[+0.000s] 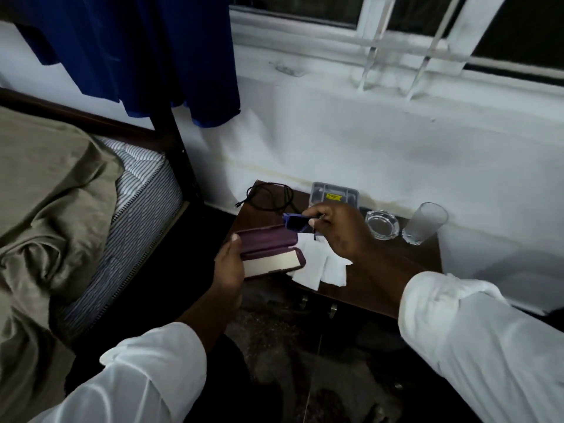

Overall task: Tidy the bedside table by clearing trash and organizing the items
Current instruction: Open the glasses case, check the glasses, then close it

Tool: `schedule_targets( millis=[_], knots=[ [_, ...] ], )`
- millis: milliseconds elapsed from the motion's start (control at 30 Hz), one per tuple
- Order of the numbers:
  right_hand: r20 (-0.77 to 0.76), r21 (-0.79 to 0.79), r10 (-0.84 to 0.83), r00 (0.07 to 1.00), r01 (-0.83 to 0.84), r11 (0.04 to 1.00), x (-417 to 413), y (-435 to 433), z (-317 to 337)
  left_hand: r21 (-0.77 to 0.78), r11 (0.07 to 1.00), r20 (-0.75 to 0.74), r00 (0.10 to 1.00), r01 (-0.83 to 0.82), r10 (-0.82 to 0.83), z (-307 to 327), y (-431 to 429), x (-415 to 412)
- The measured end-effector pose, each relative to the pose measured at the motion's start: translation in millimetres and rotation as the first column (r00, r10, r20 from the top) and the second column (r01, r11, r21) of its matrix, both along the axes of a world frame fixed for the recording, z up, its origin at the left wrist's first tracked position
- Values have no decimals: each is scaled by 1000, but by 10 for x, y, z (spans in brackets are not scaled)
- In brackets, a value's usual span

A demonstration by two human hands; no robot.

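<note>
My left hand (229,267) grips a thick maroon book (268,251) at its left edge, holding it just above the front left of the dark wooden bedside table (421,254). My right hand (338,230) pinches a pair of blue sunglasses (294,222) above the book's far end. White crumpled paper (317,267) lies on the table under my right hand. A black cable (268,196) is coiled at the table's back left. A grey plastic tray (334,193) with a yellow label leans at the wall.
A clear glass ashtray (383,224) and an upright drinking glass (425,222) stand at the table's back right. A bed (61,193) with an olive sheet and striped mattress lies to the left. Blue cloth (152,50) hangs above. The white wall and window sill run behind.
</note>
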State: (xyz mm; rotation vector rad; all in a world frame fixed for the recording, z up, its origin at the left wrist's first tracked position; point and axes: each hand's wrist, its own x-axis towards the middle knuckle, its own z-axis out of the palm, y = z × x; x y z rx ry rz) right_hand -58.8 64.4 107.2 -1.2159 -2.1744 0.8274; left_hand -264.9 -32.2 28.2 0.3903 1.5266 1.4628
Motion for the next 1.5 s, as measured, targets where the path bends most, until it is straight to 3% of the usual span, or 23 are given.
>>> schedule_targets(
  millis=[267,400,900,1233,1300,1400,1500],
  knots=[
    [174,-90,43,984,-28,996,446,-686,488,7,964,162,951,266,-263,610,-254,776],
    [241,-30,61,969,-55,998,642,-965,763,-13,931,212,911,364,-353,879,-375,966],
    [345,25,33,938,-45,999,905,-1452,1030,54,875,218,850,480,-480,1141,-607,1358],
    [278,78,-12,960,-10,997,869,-1469,870,79,886,322,830,457,-456,983,-569,1323],
    [206,86,-33,978,15,996,879,-1454,870,85,886,330,826,456,-457,973,-557,1290],
    [-61,134,-243,968,249,959,988,-1434,867,79,899,303,849,431,-434,961,-533,1236],
    [-231,119,-545,806,580,806,1111,-1415,813,88,897,288,851,433,-439,945,-518,1183]
  ],
)
